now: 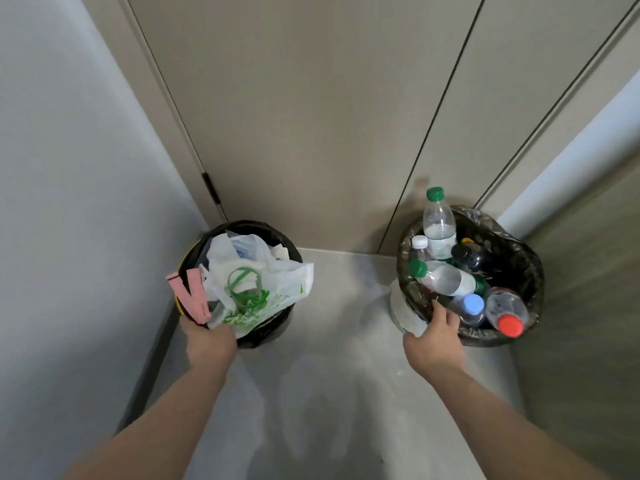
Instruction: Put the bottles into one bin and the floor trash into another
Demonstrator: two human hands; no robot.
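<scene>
Gripping each bin's near rim, left hand and right hand hide their fingers

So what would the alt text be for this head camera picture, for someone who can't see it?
A person's left hand grips a bin of plastic bags, and the right hand grips a bin full of bottles. Both stand on a grey floor by a door.

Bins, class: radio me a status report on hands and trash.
Left hand grips trash bin rim. Right hand grips bottle bin rim. Bottles binned, bags binned. Floor between bins unobstructed.
</scene>
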